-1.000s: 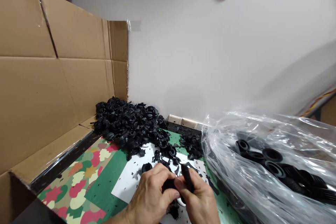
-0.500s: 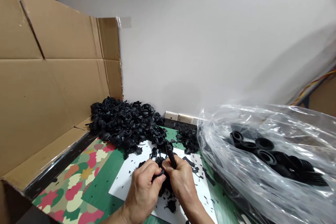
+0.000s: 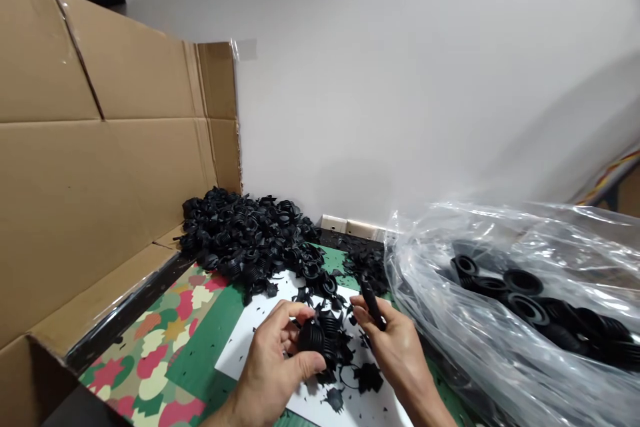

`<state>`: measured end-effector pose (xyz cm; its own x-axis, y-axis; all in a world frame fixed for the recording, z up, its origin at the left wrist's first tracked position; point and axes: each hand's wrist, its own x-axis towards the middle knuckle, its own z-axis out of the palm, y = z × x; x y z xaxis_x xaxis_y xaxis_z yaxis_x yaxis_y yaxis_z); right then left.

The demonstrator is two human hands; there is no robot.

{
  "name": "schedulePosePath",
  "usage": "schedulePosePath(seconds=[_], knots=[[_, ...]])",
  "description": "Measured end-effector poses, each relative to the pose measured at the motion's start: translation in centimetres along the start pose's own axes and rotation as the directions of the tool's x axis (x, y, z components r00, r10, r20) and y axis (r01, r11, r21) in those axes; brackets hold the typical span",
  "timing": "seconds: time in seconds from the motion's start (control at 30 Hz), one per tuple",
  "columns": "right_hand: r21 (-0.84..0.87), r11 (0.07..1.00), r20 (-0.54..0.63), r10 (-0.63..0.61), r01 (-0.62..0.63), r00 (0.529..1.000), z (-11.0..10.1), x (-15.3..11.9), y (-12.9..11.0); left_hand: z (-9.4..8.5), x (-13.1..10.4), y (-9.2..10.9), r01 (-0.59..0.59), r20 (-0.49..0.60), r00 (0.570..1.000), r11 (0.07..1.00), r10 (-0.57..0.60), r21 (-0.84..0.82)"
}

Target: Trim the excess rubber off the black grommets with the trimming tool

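Note:
My left hand [image 3: 267, 367] curls its thumb and fingers around a ribbed black rubber bellows [image 3: 312, 337], low over the white sheet [image 3: 235, 350]. A slim black pen-like tool [image 3: 371, 305] is gripped in my right hand [image 3: 397, 353], its upper end pointing away from me; the working tip cannot be made out. A gap separates the two hands. Beneath and between them lie more dark ribbed parts and torn black scraps [image 3: 369, 378], some right against the held bellows.
A large heap of black rubber pieces [image 3: 255, 233] rests by the cardboard panel [image 3: 150, 167]. Smaller black offcuts [image 3: 367, 263] lie near the wall [image 3: 325, 93]. On the right, a clear plastic bag [image 3: 425, 280] contains several black bellows [image 3: 523, 280]. Patterned paper [image 3: 155, 347] covers the left side.
My hands have moved apart: the right hand went rightward with the tool, away from the bellows. My left hand's grip has loosened and turned, showing the ribbed part. The camera view shifted slightly.

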<state>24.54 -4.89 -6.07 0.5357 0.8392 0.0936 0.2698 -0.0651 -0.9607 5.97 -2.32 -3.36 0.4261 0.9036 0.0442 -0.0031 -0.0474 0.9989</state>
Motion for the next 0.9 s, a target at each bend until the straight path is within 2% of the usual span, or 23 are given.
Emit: schedulePosePath(seconds=[0.13, 0.17, 0.27, 0.37, 0.47, 0.53, 0.63, 0.73, 0.8, 0.9], knots=[[0.004, 1.000, -0.033, -0.013, 0.013, 0.999, -0.5, -0.2, -0.4, 0.1, 0.3, -0.2, -0.106, -0.034, 0.994, 0.993, 0.104, -0.058], [0.005, 1.000, -0.049, -0.015, 0.015, 0.999, -0.6, -0.4, -0.6, 0.1, 0.4, -0.3, -0.098, -0.041, 0.995, 0.992, 0.096, -0.074], [0.053, 0.998, -0.071, -0.010, 0.013, 0.997, -0.6, -1.1, -1.4, 0.2, 1.0, -0.3, 0.069, -0.054, 0.995, 0.980, -0.080, -0.185], [0.143, 0.989, -0.093, -0.021, 0.035, 0.995, -0.1, -2.2, -2.4, 0.4, 1.8, 0.3, 0.218, -0.067, 0.964, 0.910, -0.257, -0.352], [0.216, 0.968, -0.075, -0.115, 0.129, 0.991, 0.6, -3.0, -3.4, 1.0, 2.4, 1.2, 0.250, -0.067, 0.947, 0.855, -0.313, -0.454], [0.249, 0.951, -0.018, -0.185, 0.184, 0.982, 1.2, -3.4, -3.8, 1.5, 2.6, 1.8, 0.260, -0.044, 0.947, 0.841, -0.318, -0.473], [0.303, 0.942, 0.085, -0.176, 0.143, 0.981, 1.9, -3.6, -3.9, 2.1, 2.5, 2.2, 0.283, 0.025, 0.951, 0.837, -0.308, -0.468], [0.389, 0.920, 0.162, -0.114, 0.043, 0.980, 1.8, -3.4, -3.7, 1.9, 2.2, 2.2, 0.294, 0.132, 0.956, 0.883, -0.263, -0.367], [0.427, 0.904, 0.178, -0.062, -0.020, 0.982, 1.5, -3.2, -3.6, 1.4, 2.1, 2.1, 0.251, 0.171, 0.962, 0.934, -0.213, -0.254], [0.463, 0.882, 0.172, 0.008, -0.088, 0.985, 1.1, -3.0, -3.7, 0.6, 2.3, 2.0, 0.167, 0.163, 0.976, 0.975, -0.143, -0.145]])
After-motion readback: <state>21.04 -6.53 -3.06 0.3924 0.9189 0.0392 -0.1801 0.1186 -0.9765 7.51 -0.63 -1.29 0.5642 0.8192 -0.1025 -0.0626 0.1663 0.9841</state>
